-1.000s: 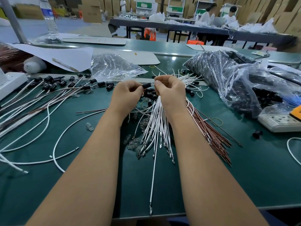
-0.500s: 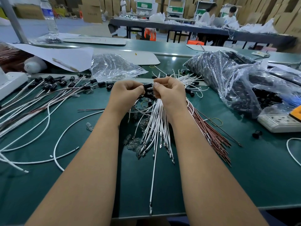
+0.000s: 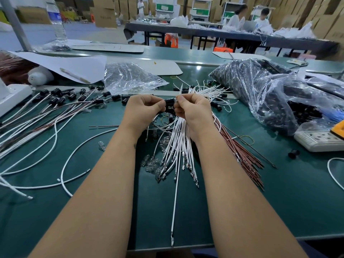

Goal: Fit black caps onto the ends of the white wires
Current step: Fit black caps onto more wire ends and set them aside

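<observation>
Black cap (image 3: 169, 102) still pinched between both hands' fingers, hands drawn closer together

The tabletop (image 3: 279, 198) looks matt green. Clear plastic bags (image 3: 130, 79) shine and crinkle. White wires (image 3: 178, 138) have smooth insulation and metal tips; black caps (image 3: 55, 92) look glossy plastic.

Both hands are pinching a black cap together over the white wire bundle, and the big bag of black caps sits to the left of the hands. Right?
Not quite. In the head view the big bag of black caps lies to the right of the hands. The rest holds: left hand and right hand pinch a black cap over the white wire bundle.
</observation>
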